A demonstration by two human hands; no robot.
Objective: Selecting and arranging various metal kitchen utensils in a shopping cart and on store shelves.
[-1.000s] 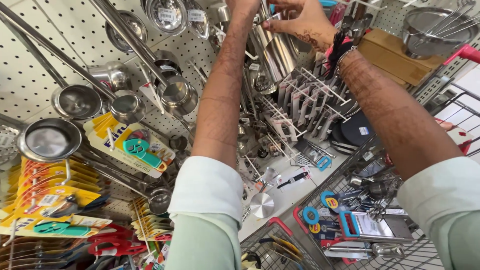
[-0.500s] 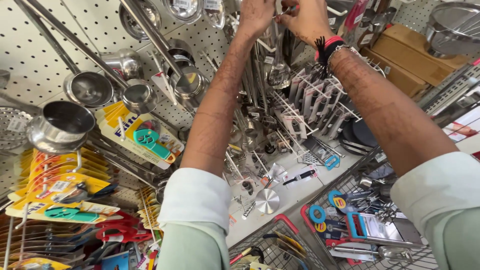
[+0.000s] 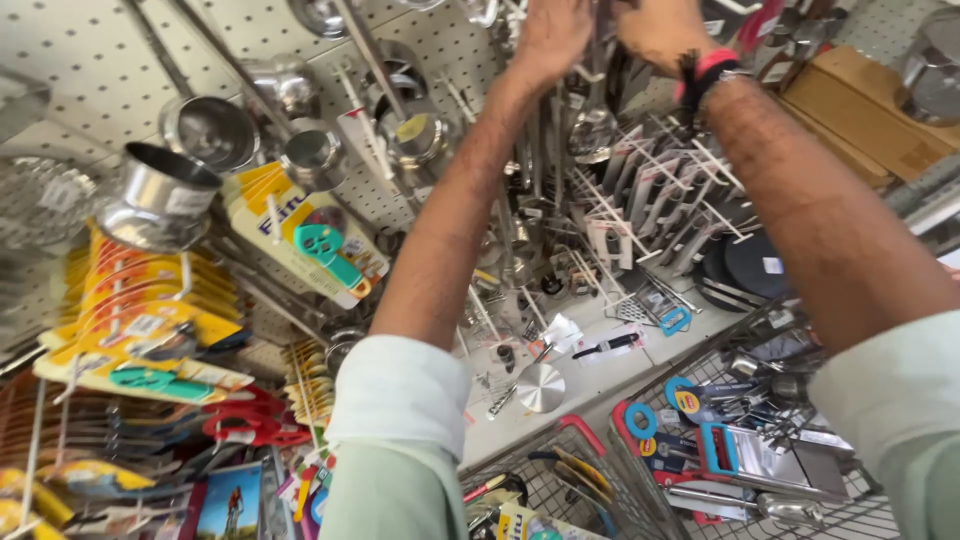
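Hanging steel ladles point(image 3: 590, 120) between both raised hands point(image 3: 600, 35).

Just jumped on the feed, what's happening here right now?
A person is reaching up with both arms at a pegboard wall hung with steel ladles and strainers. The left hand and right hand are together on a long-handled steel utensil hanging among others near the top. Whether either hand grips it cannot be told. Below sit a shelf of small kitchen tools and wire baskets.
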